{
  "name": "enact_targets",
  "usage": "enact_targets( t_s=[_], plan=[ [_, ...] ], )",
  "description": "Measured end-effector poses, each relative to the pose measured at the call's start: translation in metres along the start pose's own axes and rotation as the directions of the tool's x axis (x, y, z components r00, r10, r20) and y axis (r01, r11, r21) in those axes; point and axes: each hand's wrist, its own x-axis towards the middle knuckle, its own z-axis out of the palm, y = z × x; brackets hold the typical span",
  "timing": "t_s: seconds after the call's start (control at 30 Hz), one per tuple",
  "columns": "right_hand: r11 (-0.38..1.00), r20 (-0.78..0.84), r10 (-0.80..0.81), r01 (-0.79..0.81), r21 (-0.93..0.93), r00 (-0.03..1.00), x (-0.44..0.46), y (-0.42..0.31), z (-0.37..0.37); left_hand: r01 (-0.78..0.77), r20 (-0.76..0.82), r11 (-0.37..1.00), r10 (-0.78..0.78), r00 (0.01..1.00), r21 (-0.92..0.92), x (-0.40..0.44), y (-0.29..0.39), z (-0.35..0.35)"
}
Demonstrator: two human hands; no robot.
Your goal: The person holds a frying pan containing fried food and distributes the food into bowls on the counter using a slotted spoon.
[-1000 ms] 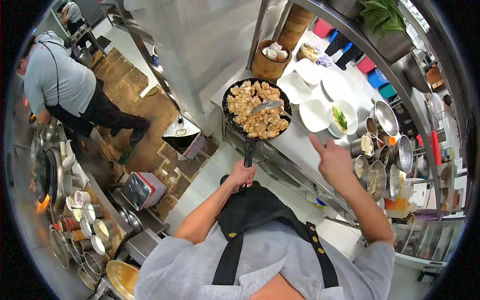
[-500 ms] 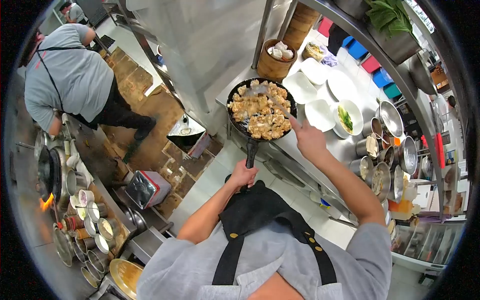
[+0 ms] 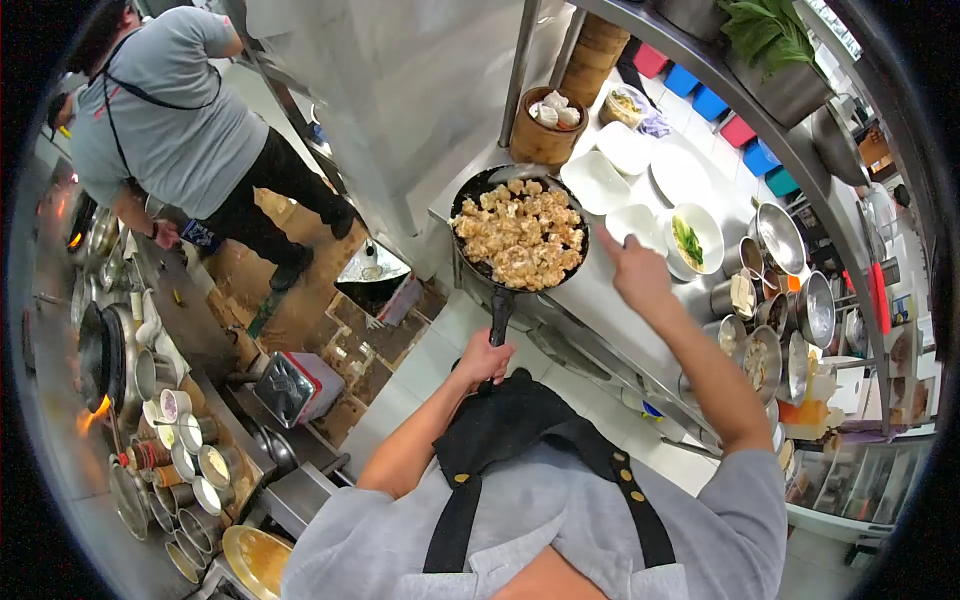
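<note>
My left hand (image 3: 484, 358) is closed round the black handle of a frying pan (image 3: 503, 290). Chunks of browned, crumbly-looking food (image 3: 522, 238) cover most of the pan's base. Just right of the rim is my right hand (image 3: 640, 272), its index finger stretched toward the pan and the other fingers curled. Whatever it grips does not show clearly now. Close to that hand lie white dishes (image 3: 632, 222) and a white bowl (image 3: 697, 262) holding green leaves (image 3: 688, 238). A bamboo steamer (image 3: 543, 143) with white dumplings (image 3: 556, 108) stands behind the pan.
A steel counter (image 3: 610, 310) runs to the right, with metal bowls (image 3: 780, 238) and pots. An overhead shelf (image 3: 710, 60) crosses the upper right. At left, another person (image 3: 180, 120) stands by the stoves, where a flame (image 3: 97, 412) burns near several small containers (image 3: 175, 405).
The spatula seen in the pan before no longer shows. My right hand has shifted slightly right. The food now lies in one mass without the gap. The other person has straightened and turned.
</note>
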Motion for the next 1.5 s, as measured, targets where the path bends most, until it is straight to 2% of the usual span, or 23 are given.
enact_targets(
  t_s=[0.1, 0.17, 0.23, 0.37, 0.47, 0.53, 0.57, 0.6, 0.63, 0.67, 0.73, 0.77, 0.83, 0.87, 0.97, 1.0, 1.03, 1.1, 1.13, 1.17, 1.23, 1.27, 1.5],
  plan=[
    [1.0, -0.03, 0.028, -0.028, -0.012, 0.999, 0.01, 0.025, 0.019, 0.004, -0.007, 1.0, -0.004, 1.0, 0.007, -0.003, 0.003, -0.003],
    [0.999, 0.026, -0.047, 0.046, 0.014, 0.999, 0.014, 0.028, 0.046, 0.018, -0.031, 1.0, -0.018, 0.999, 0.019, -0.006, 0.009, -0.008],
    [0.998, 0.08, -0.064, 0.065, 0.001, 0.995, 0.011, 0.021, 0.026, 0.012, -0.035, 0.999, -0.01, 0.999, 0.048, -0.012, 0.016, -0.009],
    [1.0, 0.031, 0.001, -0.002, 0.007, 1.0, 0.009, 0.035, 0.023, -0.012, -0.123, 0.996, 0.023, 0.992, 0.091, -0.023, 0.025, -0.004],
    [0.99, 0.11, 0.058, -0.071, 0.125, 0.992, 0.016, 0.055, 0.039, -0.081, -0.182, 0.983, 0.111, 0.977, 0.162, -0.023, 0.036, 0.007],
    [0.849, 0.073, 0.096, -0.12, 0.515, 0.993, 0.018, 0.06, 0.059, -0.103, -0.196, 0.973, 0.144, 0.97, 0.206, -0.019, 0.043, 0.01],
    [0.847, 0.068, 0.091, -0.113, 0.519, 0.994, 0.016, 0.06, 0.059, -0.069, -0.189, 0.975, 0.11, 0.976, 0.211, -0.018, 0.047, 0.011],
    [0.627, 0.312, 0.206, -0.369, 0.686, 0.928, 0.013, 0.049, 0.034, -0.038, -0.184, 0.976, 0.079, 0.98, 0.217, -0.017, 0.051, 0.011],
    [0.332, 0.558, 0.227, -0.602, 0.726, 0.798, 0.013, 0.04, 0.02, -0.042, -0.192, 0.974, 0.086, 0.978, 0.223, -0.018, 0.052, 0.01],
    [0.327, 0.553, 0.222, -0.596, 0.733, 0.803, 0.014, 0.035, 0.023, -0.019, -0.184, 0.975, 0.061, 0.981, 0.221, -0.02, 0.051, 0.009],
    [0.168, 0.6, 0.138, -0.616, 0.77, 0.788, 0.015, 0.03, 0.026, 0.008, -0.164, 0.978, 0.027, 0.986, 0.208, -0.022, 0.05, 0.009],
    [0.163, 0.603, 0.137, -0.618, 0.769, 0.786, 0.016, 0.025, 0.029, 0.013, -0.164, 0.978, 0.022, 0.986, 0.21, -0.021, 0.047, 0.009],
    [0.054, 0.641, 0.03, -0.641, 0.765, 0.767, 0.022, 0.014, 0.029, 0.039, -0.119, 0.993, -0.026, 0.993, 0.108, -0.018, 0.042, 0.009],
    [-0.057, 0.64, 0.01, -0.638, 0.768, 0.768, 0.027, 0.018, 0.047, 0.047, -0.12, 0.993, -0.033, 0.992, 0.11, -0.018, 0.039, 0.008],
    [-0.113, 0.622, -0.015, -0.619, 0.777, 0.783, 0.028, 0.031, 0.049, 0.051, -0.096, 0.998, -0.048, 0.994, 0.029, -0.016, 0.036, 0.005],
    [-0.007, 0.594, 0.07, -0.595, 0.804, 0.802, 0.027, 0.029, 0.044, 0.041, -0.101, 0.999, -0.038, 0.994, 0.031, -0.016, 0.036, 0.004],
    [0.003, 0.598, 0.065, -0.599, 0.801, 0.799, 0.028, 0.03, 0.038, 0.031, -0.105, 0.999, -0.028, 0.994, 0.031, -0.015, 0.036, 0.003],
    [0.346, 0.445, 0.081, -0.444, 0.827, 0.892, 0.023, 0.036, 0.018, 0.03, -0.103, 1.0, -0.03, 0.994, 0.0, -0.013, 0.035, 0.001],
    [0.612, 0.253, 0.146, -0.288, 0.736, 0.956, 0.018, 0.028, 0.009, 0.035, -0.093, 0.999, -0.036, 0.995, -0.006, -0.011, 0.034, 0.0],
    [0.617, 0.259, 0.143, -0.291, 0.731, 0.955, 0.016, 0.023, 0.011, 0.038, -0.082, 0.999, -0.038, 0.996, -0.01, -0.009, 0.033, -0.001],
    [0.938, 0.067, 0.026, -0.048, 0.343, 0.997, 0.005, 0.013, 0.015, 0.042, -0.055, 0.999, -0.044, 0.998, -0.035, -0.007, 0.031, 0.0],
    [0.959, 0.0, 0.023, -0.023, 0.284, 1.0, -0.007, 0.004, 0.015, 0.034, -0.062, 0.998, -0.037, 0.997, -0.046, -0.008, 0.034, 0.004],
    [0.974, 0.006, 0.067, -0.066, 0.215, 0.998, -0.056, -0.017, -0.041, 0.031, -0.044, 0.992, -0.037, 0.998, -0.124, 0.006, 0.019, 0.011]
  ],
)
